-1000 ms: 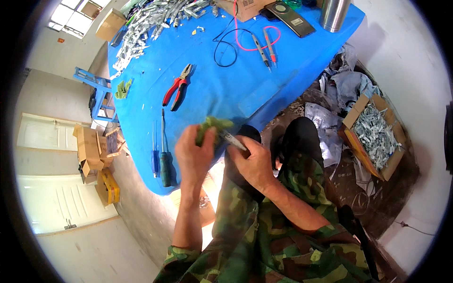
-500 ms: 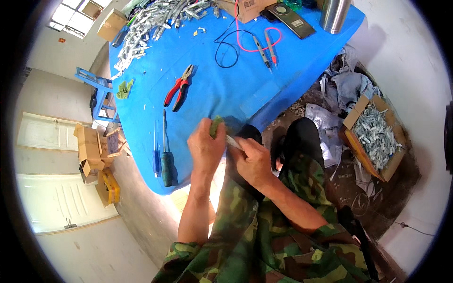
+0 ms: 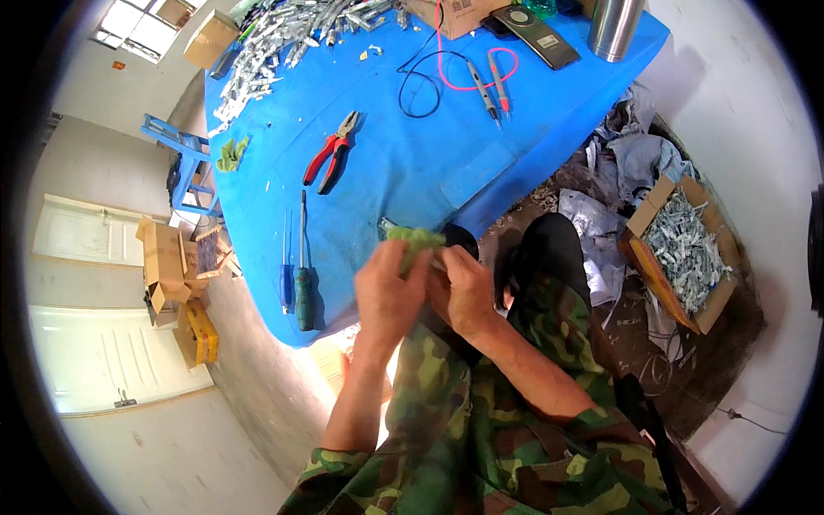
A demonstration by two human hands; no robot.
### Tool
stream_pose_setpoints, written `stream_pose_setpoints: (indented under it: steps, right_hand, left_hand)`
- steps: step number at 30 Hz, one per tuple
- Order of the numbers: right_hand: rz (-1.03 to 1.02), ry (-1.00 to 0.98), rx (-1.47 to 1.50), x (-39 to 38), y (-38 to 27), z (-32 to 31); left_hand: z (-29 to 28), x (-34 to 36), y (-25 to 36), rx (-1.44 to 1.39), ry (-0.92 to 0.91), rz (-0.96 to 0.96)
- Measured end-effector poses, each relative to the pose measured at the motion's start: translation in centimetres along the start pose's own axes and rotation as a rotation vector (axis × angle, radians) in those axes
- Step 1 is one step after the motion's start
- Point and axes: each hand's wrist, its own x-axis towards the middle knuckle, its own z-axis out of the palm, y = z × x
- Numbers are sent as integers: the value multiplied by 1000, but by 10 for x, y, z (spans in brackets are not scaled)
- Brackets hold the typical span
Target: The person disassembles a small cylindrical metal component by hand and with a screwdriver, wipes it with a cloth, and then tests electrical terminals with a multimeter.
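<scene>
Close together near the table's front edge, both my hands are closed around a crumpled green cloth [image 3: 418, 239]. My left hand [image 3: 388, 287] pinches the cloth from the left side. Opposite it, my right hand [image 3: 463, 296] grips a slim whitish piece [image 3: 439, 260], mostly covered by fingers and cloth. A small silvery end [image 3: 386, 225] pokes out past the cloth's far left. Beyond my hands lie red-handled pliers [image 3: 330, 154], their jaws pointing away. To the left, a green-handled screwdriver [image 3: 304, 296] and a thinner blue-handled screwdriver [image 3: 286, 287] lie side by side.
A heap of slim silvery pieces [image 3: 296, 39] covers the blue table's [image 3: 369, 189] far left, near another green cloth [image 3: 232, 154]. Test probes [image 3: 483, 90], a dark phone-like device [image 3: 536, 36] and a steel flask [image 3: 614, 30] are far right. A carton of similar pieces [image 3: 687, 245] stands on the floor.
My left hand has moved right and slightly nearer, closing up to the right hand. The green cloth now spreads over the whitish piece, which showed more plainly before. The view has shifted slightly.
</scene>
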Motion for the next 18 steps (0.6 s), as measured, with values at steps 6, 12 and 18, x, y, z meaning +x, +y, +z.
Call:
stream_pose_setpoints:
  steps: [6,12,18]
  right_hand:
    - [-36,35,12,5,-6,0]
    - [-75,80,-25,5,-8,5]
    - [24,81,-18,4,-13,9]
  left_hand:
    - [10,13,-6,47,11,-13]
    - [6,33,-29,109,68,-53]
    - [2,35,-36,106,43,-105]
